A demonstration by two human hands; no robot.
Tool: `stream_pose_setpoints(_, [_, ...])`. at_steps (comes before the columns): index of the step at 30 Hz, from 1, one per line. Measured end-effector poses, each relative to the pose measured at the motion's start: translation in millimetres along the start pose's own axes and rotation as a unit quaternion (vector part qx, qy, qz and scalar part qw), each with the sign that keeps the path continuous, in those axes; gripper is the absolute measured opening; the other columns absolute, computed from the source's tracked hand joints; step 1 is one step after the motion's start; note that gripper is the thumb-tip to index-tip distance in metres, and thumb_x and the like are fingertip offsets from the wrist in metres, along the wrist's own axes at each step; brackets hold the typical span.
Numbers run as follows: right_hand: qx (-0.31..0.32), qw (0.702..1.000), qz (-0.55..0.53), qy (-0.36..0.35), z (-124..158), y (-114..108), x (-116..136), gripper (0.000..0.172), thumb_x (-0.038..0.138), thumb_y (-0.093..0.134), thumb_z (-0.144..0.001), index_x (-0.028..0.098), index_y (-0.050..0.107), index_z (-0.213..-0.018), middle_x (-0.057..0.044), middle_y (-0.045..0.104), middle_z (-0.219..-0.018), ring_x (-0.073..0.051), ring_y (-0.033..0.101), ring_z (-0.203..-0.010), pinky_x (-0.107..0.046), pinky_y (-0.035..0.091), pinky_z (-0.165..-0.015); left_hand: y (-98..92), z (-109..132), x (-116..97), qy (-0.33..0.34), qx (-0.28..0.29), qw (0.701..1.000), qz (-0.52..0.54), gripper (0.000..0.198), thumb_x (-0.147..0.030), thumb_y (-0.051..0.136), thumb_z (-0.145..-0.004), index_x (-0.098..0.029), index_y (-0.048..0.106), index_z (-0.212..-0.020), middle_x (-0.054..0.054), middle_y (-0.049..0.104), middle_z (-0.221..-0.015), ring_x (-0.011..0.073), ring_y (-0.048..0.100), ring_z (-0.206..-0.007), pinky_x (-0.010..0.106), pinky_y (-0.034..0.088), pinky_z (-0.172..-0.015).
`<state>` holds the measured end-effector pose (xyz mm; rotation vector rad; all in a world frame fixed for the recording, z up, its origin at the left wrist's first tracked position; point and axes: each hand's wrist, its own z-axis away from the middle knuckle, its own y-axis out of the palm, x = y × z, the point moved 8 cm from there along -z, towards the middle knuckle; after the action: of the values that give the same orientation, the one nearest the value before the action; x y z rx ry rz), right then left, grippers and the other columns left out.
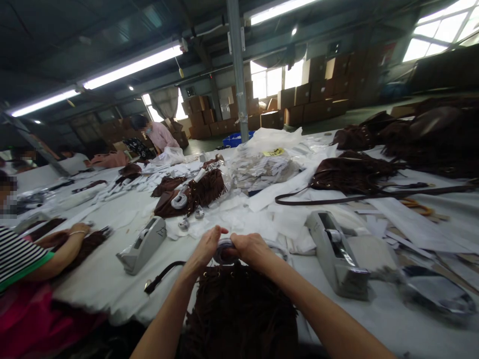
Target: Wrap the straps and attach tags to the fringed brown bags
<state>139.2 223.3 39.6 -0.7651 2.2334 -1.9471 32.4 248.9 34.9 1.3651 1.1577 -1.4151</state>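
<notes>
My left hand and my right hand meet over the top of a dark brown fringed bag that lies in front of me. Both hands pinch a small roll of clear tape between them, fingers curled round it. The bag's dark strap with a metal buckle trails off to the left on the white table.
Grey tape dispensers stand left and right of my hands. More brown fringed bags, white wrapping paper and small tape rolls lie further back. A person in a striped sleeve works at my left; cardboard boxes are stacked behind.
</notes>
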Motion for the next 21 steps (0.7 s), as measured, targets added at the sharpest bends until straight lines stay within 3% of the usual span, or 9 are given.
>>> stream_pose_setpoints(3, [-0.022,0.998,-0.010,-0.052,-2,-13,6,0.034,0.045,0.048,-0.092,0.016,0.062,-0.101,-0.010,0.071,-0.086,-0.022,0.066,-0.076,-0.026,0.039,-0.062,6.8,-2,-18,0.046,0.046,0.995,-0.073,0.033,-0.048,0.069,-0.072,-0.016,0.060,-0.069,-0.003,0.056,-0.054,0.0094,0.049,-0.046,0.019,0.034,-0.043])
stream_pose_setpoints(7, [-0.065,0.989,-0.132,-0.011,-5,-30,-8,0.039,0.055,0.052,-0.087,0.018,0.062,-0.093,-0.004,0.067,-0.073,-0.018,0.061,-0.066,-0.023,0.036,-0.057,1.3,-8,-32,0.083,-0.078,0.987,0.116,0.034,-0.051,0.065,-0.075,-0.019,0.053,-0.078,-0.009,0.047,-0.048,0.0054,0.038,-0.035,0.017,0.028,-0.036])
stream_pose_setpoints(9, [-0.083,0.969,-0.233,0.000,-2,-30,-14,0.038,0.054,0.048,-0.090,0.018,0.061,-0.088,-0.002,0.065,-0.071,-0.015,0.058,-0.065,-0.022,0.037,-0.057,1.4,-9,-31,0.097,-0.129,0.964,0.211,0.035,-0.049,0.068,-0.073,-0.020,0.049,-0.077,-0.010,0.044,-0.047,0.0048,0.036,-0.033,0.016,0.028,-0.035])
stream_pose_setpoints(11, [-0.107,0.944,-0.313,0.000,2,-29,-18,0.034,0.049,0.042,-0.094,0.019,0.059,-0.095,-0.001,0.066,-0.078,-0.014,0.059,-0.070,-0.021,0.039,-0.061,5.1,-9,-25,0.095,-0.152,0.946,0.270,0.037,-0.047,0.073,-0.069,-0.020,0.048,-0.075,-0.011,0.045,-0.047,0.0043,0.038,-0.033,0.014,0.028,-0.034])
stream_pose_setpoints(13, [-0.108,0.938,-0.329,0.006,5,-24,-20,0.032,0.046,0.041,-0.095,0.020,0.057,-0.100,-0.001,0.065,-0.080,-0.014,0.060,-0.071,-0.021,0.040,-0.063,7.9,-8,-15,0.079,-0.167,0.931,0.315,0.037,-0.043,0.075,-0.067,-0.019,0.048,-0.074,-0.011,0.045,-0.046,0.0037,0.038,-0.032,0.014,0.028,-0.034])
stream_pose_setpoints(15, [-0.087,0.952,-0.295,0.005,7,-20,-19,0.031,0.046,0.042,-0.094,0.019,0.057,-0.096,-0.001,0.063,-0.073,-0.015,0.058,-0.067,-0.021,0.038,-0.059,10.5,-5,-4,0.046,-0.170,0.915,0.364,0.035,-0.040,0.075,-0.068,-0.018,0.047,-0.069,-0.011,0.044,-0.043,0.0034,0.037,-0.031,0.014,0.028,-0.034])
stream_pose_setpoints(18, [-0.079,0.964,-0.254,-0.009,9,-19,-18,0.033,0.048,0.040,-0.094,0.019,0.055,-0.089,0.000,0.056,-0.064,-0.015,0.055,-0.060,-0.022,0.033,-0.055,18.1,-2,8,-0.024,-0.144,0.890,0.433,0.036,-0.037,0.070,-0.074,-0.017,0.045,-0.059,-0.010,0.041,-0.037,0.0037,0.037,-0.030,0.014,0.031,-0.035])
stream_pose_setpoints(21, [-0.095,0.958,-0.269,-0.007,10,-20,-19,0.035,0.049,0.036,-0.095,0.020,0.054,-0.089,0.001,0.055,-0.062,-0.014,0.053,-0.057,-0.021,0.032,-0.053,27.4,-1,13,-0.079,-0.122,0.873,0.466,0.039,-0.037,0.064,-0.080,-0.017,0.043,-0.054,-0.008,0.040,-0.036,0.0040,0.038,-0.030,0.015,0.033,-0.037])
